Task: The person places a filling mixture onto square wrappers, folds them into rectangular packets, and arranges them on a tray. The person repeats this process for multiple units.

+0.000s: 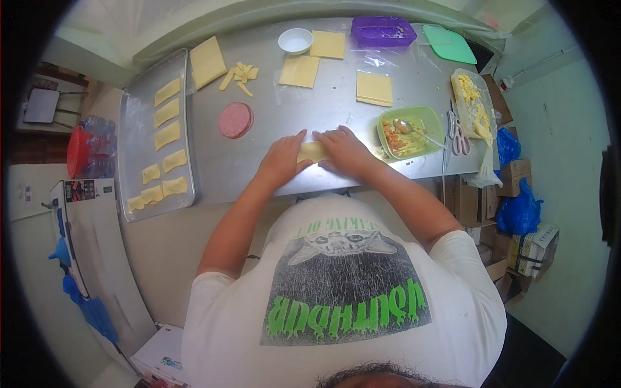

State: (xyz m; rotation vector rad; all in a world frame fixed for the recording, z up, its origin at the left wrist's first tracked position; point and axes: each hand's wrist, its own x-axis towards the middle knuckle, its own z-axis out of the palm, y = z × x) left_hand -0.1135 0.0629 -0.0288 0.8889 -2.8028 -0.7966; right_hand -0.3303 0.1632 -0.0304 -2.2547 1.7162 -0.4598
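White shirt (343, 304) with a green and grey print closest below, bare forearms running up from it to the steel table (310, 110). At the table's near edge, left hand (281, 160) and right hand (346, 150) pressed flat, fingers spread and unclenched, one on each end of a small dough roll (312, 152). Roll pale yellow, smooth, short and lying crosswise, only its middle showing between the two hands; gripped by neither, just pinned under palms and fingertips.

Just right of the roll, a green tub (414, 131) of chopped orange and yellow filling with a spoon (414, 130) resting in it. Further right of the roll, scissors (459, 137) with pinkish handles, then a clear bag (475, 113) of yellow crumbly food near the table's right end. Left of the roll and slightly beyond, a stack of round pink meat slices (235, 120). Well left of the roll, a long metal tray (132, 129) bearing finished pale folded pieces (167, 136) in a loose column.

Beyond the roll, flat yellow dough squares (374, 88) scattered on plastic wrap, another square (299, 71) nearer the middle, a heap of cut dough strips (240, 73) to the left. Farthest from the roll, a small white bowl (295, 41), a purple box (383, 31) and a green lid (451, 44) at the back edge.
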